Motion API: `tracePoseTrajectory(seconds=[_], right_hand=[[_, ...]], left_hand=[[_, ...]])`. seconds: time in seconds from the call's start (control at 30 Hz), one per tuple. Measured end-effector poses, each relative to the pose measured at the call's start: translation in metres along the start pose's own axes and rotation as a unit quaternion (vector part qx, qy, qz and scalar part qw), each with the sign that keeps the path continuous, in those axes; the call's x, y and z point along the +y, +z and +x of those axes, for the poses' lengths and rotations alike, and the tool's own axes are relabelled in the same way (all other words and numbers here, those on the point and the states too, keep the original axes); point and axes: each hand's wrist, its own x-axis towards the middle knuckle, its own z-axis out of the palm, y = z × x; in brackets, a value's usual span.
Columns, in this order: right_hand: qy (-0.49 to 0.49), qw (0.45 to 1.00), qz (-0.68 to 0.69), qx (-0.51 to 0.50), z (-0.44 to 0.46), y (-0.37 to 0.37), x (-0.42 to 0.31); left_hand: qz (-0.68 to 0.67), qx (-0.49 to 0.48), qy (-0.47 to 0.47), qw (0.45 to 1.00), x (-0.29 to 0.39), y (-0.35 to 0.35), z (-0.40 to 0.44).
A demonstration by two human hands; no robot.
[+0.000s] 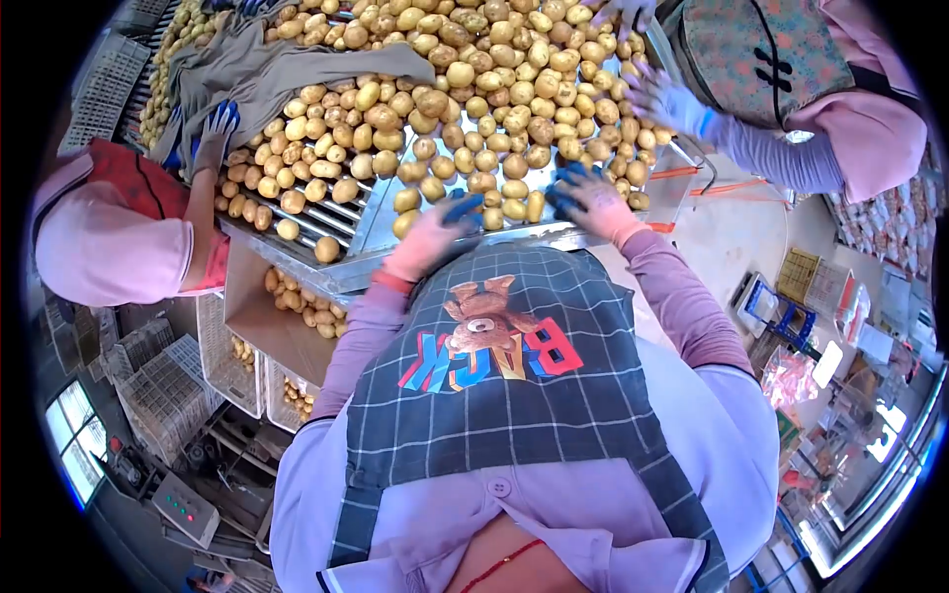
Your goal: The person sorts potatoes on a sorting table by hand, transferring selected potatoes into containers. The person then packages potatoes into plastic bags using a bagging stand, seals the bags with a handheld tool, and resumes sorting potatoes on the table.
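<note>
Potatoes (pixel 513 188) at the hand-working stage, I reckon: left hand (pixel 435 233) and right hand (pixel 593 201) among them, can't tell how closed or holding any; next move calls for a light touch.

Potato pile (pixel 524 84) cut off above, upper-right co-worker (pixel 766 69) cropped

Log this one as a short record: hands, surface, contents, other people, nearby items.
Left hand: gloved, blue-fingered, at the table's near edge beside potatoes; grip unclear
Right hand: gloved, blue-fingered, among potatoes; grip unclear
Surface: metal table, with rollers toward the left
Contents: many loose potatoes, heaped thickest at the far side
Other people: co-worker's hand at left; co-worker's hand at right
Nearby: grey cloth over potatoes
</note>
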Motion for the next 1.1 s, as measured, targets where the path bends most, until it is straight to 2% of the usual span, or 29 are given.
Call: tracePoseTrajectory(seconds=[0.03,0.07,0.1,0.13,0.17,0.2,0.23,0.27,0.3,0.33,0.4,0.43,0.47,0.5,0.53,0.6,0.67,0.7,0.73,0.77,0.8,0.83,0.87,0.9,0.93,0.97,1.0,1.07,1.1], right_hand=[[0.046,0.993,0.09,0.057,0.011,-0.009,0.005],[0.121,0.988,0.072,0.059,0.026,-0.012,0.012],[0.138,0.982,0.061,0.116,0.041,-0.019,0.007],[0.156,0.971,0.051,0.172,0.057,-0.028,-0.004],[0.155,0.967,0.034,0.198,0.074,-0.032,-0.017],[0.153,0.963,0.017,0.223,0.091,-0.034,-0.026],[0.2,0.979,-0.001,0.047,0.11,-0.027,-0.022],[0.243,0.969,0.008,-0.049,0.125,-0.019,-0.024],[0.227,0.971,0.014,-0.07,0.126,-0.017,-0.025],[0.213,0.973,0.021,-0.086,0.128,-0.018,-0.024],[0.158,0.98,0.112,-0.045,0.115,-0.026,-0.01],[0.219,0.885,0.404,-0.075,0.109,-0.026,0.003],[0.202,0.769,0.601,-0.082,0.104,-0.027,0.005],[0.198,0.608,0.762,-0.098,0.1,-0.029,0.006],[0.136,0.495,0.853,-0.093,0.088,-0.032,-0.004],[0.035,0.473,0.871,-0.126,0.085,-0.032,-0.02],[0.023,0.464,0.881,-0.094,0.088,-0.028,-0.044],[0.011,0.468,0.88,-0.086,0.095,-0.025,-0.055],[-0.033,0.523,0.843,-0.12,0.101,-0.025,-0.063],[-0.017,0.649,0.75,-0.126,0.102,-0.044,-0.092],[0.003,0.759,0.638,-0.128,0.097,-0.058,-0.116],[-0.076,0.892,0.434,-0.101,0.091,-0.03,-0.113],[-0.148,0.966,0.2,-0.066,0.083,-0.004,-0.108],[-0.164,0.967,0.158,-0.115,0.075,-0.009,-0.098],[-0.215,0.968,0.097,-0.088,0.067,0.004,-0.069],[-0.209,0.973,-0.034,-0.09,0.06,-0.034,-0.063],[-0.128,0.992,-0.009,-0.02,0.05,-0.014,-0.032],[-0.019,0.998,0.054,0.014,0.045,-0.022,0.017],[-0.009,0.998,-0.017,0.06,0.047,-0.024,0.031]], left_hand=[[0.022,0.034,-0.024,0.999,-0.016,-0.029,0.001],[0.09,0.136,-0.018,0.987,0.035,-0.048,-0.011],[0.004,0.251,0.034,0.967,-0.007,-0.071,0.001],[0.13,0.35,0.112,0.921,0.013,-0.092,0.004],[0.335,0.463,0.075,0.817,-0.006,-0.119,0.012],[0.412,0.491,0.034,0.767,-0.04,-0.139,0.025],[0.461,0.426,-0.021,0.778,-0.055,-0.133,0.027],[0.505,0.357,-0.077,0.782,-0.061,-0.123,0.028],[0.579,0.308,-0.078,0.751,-0.036,-0.096,0.016],[0.543,0.303,-0.064,0.78,-0.03,-0.078,0.009],[0.484,0.271,0.012,0.832,-0.029,-0.06,-0.01],[0.251,0.297,0.035,0.921,-0.048,-0.056,-0.014],[0.0,0.306,0.055,0.95,-0.065,-0.05,-0.02],[-0.262,0.323,0.003,0.91,-0.011,-0.039,-0.037],[-0.38,0.326,0.011,0.865,-0.013,-0.035,-0.042],[-0.466,0.227,0.057,0.853,-0.019,-0.036,-0.049],[-0.513,0.149,0.048,0.844,-0.021,-0.033,-0.044],[-0.547,0.118,0.042,0.828,-0.015,-0.032,-0.04],[-0.58,0.084,0.035,0.81,-0.006,-0.03,-0.035],[-0.645,0.048,0.006,0.762,0.005,-0.028,-0.03],[-0.646,0.045,0.005,0.762,-0.003,-0.025,-0.024],[-0.443,0.061,0.009,0.894,-0.017,-0.019,-0.016],[-0.271,0.048,0.076,0.958,-0.021,-0.019,-0.017],[-0.053,0.067,0.145,0.986,-0.025,-0.02,-0.017],[0.122,0.107,0.208,0.965,-0.028,-0.02,-0.017],[-0.11,0.091,0.113,0.983,-0.037,-0.017,-0.019],[-0.142,0.093,0.068,0.983,-0.035,-0.019,-0.023],[-0.209,0.102,-0.021,0.972,-0.032,-0.021,-0.031],[-0.32,0.16,0.022,0.933,-0.023,-0.014,-0.031]])
